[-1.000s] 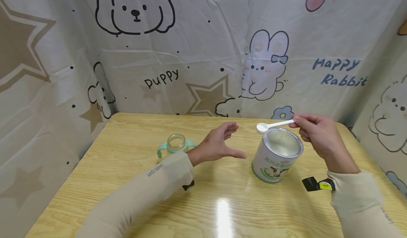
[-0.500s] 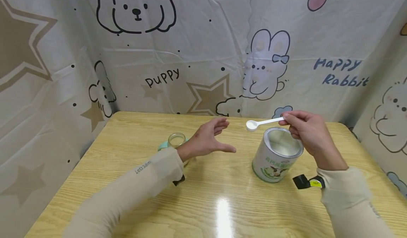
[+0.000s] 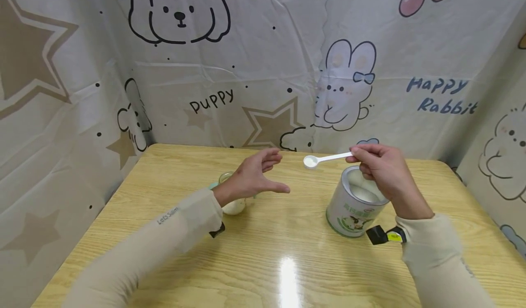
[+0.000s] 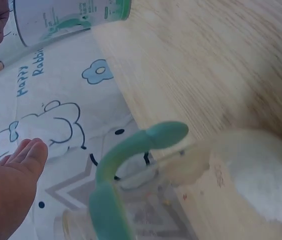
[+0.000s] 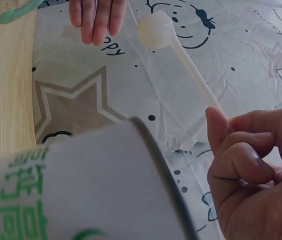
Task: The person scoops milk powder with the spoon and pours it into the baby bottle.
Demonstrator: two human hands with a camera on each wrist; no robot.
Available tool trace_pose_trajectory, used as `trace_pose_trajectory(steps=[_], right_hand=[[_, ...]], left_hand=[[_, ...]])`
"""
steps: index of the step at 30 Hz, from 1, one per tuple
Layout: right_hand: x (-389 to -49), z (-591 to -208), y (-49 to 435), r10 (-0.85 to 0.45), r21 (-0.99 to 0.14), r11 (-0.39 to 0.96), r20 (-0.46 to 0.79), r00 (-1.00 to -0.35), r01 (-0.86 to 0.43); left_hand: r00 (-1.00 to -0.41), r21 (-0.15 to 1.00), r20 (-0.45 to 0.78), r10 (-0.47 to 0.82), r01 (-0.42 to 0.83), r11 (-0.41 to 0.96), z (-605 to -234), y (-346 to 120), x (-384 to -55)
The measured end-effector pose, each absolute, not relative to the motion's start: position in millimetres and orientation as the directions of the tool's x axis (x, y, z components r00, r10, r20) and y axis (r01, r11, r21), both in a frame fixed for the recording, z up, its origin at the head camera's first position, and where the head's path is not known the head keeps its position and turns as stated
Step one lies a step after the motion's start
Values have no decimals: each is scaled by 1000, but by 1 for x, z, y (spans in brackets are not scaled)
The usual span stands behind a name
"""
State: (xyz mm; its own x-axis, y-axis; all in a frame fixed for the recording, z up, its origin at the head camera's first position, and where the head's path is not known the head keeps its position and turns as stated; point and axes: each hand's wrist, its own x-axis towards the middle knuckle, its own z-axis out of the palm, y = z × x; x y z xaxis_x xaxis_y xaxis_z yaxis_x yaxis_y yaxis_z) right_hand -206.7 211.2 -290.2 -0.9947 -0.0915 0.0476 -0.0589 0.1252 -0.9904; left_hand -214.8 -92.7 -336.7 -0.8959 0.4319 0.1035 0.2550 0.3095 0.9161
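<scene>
My right hand (image 3: 380,171) pinches the end of a white scoop's handle (image 3: 334,156). The scoop's bowl (image 3: 310,162) holds white powder and hangs level above the table, left of the can. Below the right hand stands an open can (image 3: 349,209) with a cow picture and green lettering, white inside. My left hand (image 3: 252,175) is in the air with fingers and thumb spread, holding nothing. Partly hidden behind the left wrist stands a clear baby bottle (image 3: 234,207) without a lid; its green handle (image 4: 131,150) shows in the left wrist view, with white powder (image 4: 266,180) inside.
Everything stands on a light wood table (image 3: 263,257). Behind it hangs a printed cloth (image 3: 263,61) with puppies, rabbits and stars, which also runs along both sides.
My right hand has carried the scoop leftward, from over the can's rim to beyond its left side. The left hand has drawn back to the left, covering more of the bottle.
</scene>
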Motion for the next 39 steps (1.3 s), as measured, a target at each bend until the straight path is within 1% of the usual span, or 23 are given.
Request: trace_pose_trajectory(steps=[5, 9, 13, 19, 29, 39], right_hand=[[-207, -290, 204, -100, -981, 184, 44, -994, -62], [-206, -289, 198, -111, -975, 211, 41, -993, -64], [-206, -290, 192, -124, -971, 232, 35, -992, -63], [-208, -291, 182, -150, -974, 218, 26, -988, -58], [-206, -291, 160, -176, -982, 182, 18, -984, -51], [-208, -296, 140, -196, -980, 196, 3, -981, -42]], left_hand=[[-903, 912, 94, 419, 247, 328, -333, -101, -214], [-905, 920, 91, 416, 237, 313, -330, -109, -214], [-899, 918, 110, 424, 255, 303, -328, -121, -214], [-901, 907, 146, 408, 286, 308, -324, -138, -214], [-906, 885, 138, 399, 294, 362, -326, -159, -210], [-920, 861, 134, 368, 292, 417, -333, -174, -206]])
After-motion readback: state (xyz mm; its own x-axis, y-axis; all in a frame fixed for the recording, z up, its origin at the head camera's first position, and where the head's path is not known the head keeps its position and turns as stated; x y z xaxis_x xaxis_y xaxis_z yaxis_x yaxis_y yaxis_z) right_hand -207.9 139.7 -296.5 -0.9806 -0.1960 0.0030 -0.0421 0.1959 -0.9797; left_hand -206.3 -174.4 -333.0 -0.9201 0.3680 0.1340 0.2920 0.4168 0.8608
